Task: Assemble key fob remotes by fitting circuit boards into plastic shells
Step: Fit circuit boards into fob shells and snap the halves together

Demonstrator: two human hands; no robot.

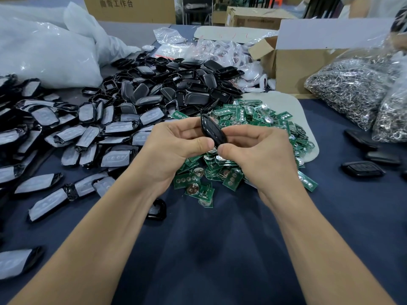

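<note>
A person's two bare forearms reached in from six o'clock over a table covered in dark blue cloth. At the centre, both hands met on one glossy black key fob shell, held up above the table and tilted on edge. The left hand grasped the shell's left side, fingers curled behind it and thumb pressed in front. The right hand pinched its lower right end between thumb and bent fingers. Whether a circuit board sat inside the shell could not be told.

Directly beneath and behind the hands, spreading toward two o'clock, lay a heap of green circuit boards, many bearing round silver contacts, partly resting on a pale foam sheet. At twelve o'clock sat a heap of empty black shells. From nine to eleven o'clock spread many black parts wrapped in grey film. A single black frame lay on the cloth just beside the left wrist, at seven o'clock from the hands.

At three o'clock, well apart from the hands, a few closed black fobs rested on the cloth. At two o'clock stood clear bags of small metal rings, with an open cardboard box behind them. Large white plastic bags filled the corner at ten o'clock.
</note>
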